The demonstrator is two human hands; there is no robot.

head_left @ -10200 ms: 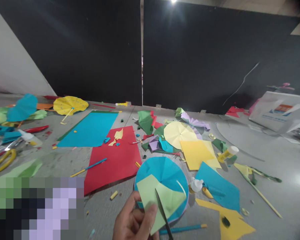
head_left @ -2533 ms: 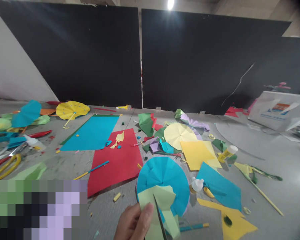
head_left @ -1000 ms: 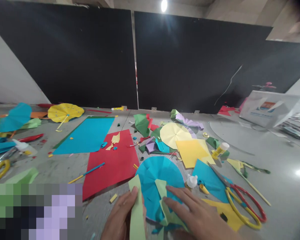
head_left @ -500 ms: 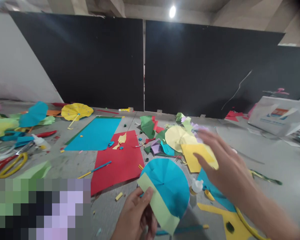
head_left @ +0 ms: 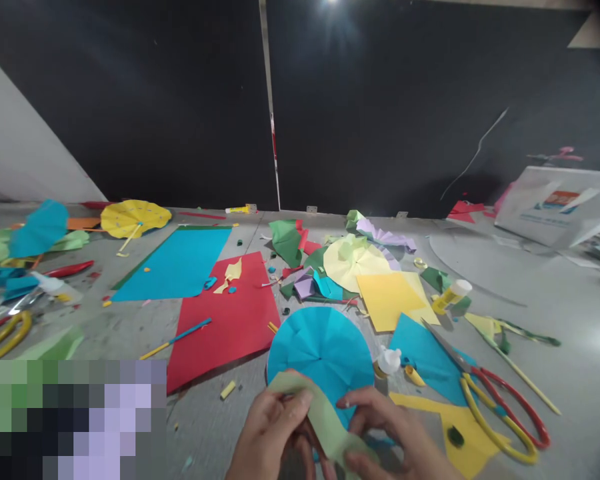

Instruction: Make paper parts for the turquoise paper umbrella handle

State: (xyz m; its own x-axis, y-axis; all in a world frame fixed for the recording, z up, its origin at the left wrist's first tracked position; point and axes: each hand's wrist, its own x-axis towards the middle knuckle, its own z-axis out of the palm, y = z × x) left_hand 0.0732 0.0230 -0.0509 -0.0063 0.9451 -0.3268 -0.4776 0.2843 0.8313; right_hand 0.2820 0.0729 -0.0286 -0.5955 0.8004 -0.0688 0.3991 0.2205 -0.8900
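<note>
Over the near part of a blue pleated disc [head_left: 320, 333], a strip of pale green paper [head_left: 325, 415] was located between two hands, bent in a soft curve. The left hand [head_left: 277, 430] pinched this strip close to its upper end, with the thumb lying on top of the paper. The right hand [head_left: 395, 427] was half curled; its thumb touched the lower end of the strip, while the index finger stood apart from it. Whether this hand really gripped the paper I could not tell, because the place under the thumb was hidden and somewhat blurred.

Just beside the disc, on its right, stood a small bottle with white top [head_left: 390, 361]. Further to the right, a pair of scissors [head_left: 473, 371] with red and yellow handles lay with the blades across a blue piece of paper [head_left: 413, 350], and its handles reached over a cut yellow scrap [head_left: 473, 453]. Behind these, a yellow sheet [head_left: 383, 300] overlapped a cream pleated disc [head_left: 345, 263], and near it was a glue stick [head_left: 453, 297]. On the left side of the blue disc was spread a red sheet [head_left: 235, 327], with a larger blue sheet [head_left: 177, 263] beyond it. At the back rose black panels [head_left: 380, 107].
</note>
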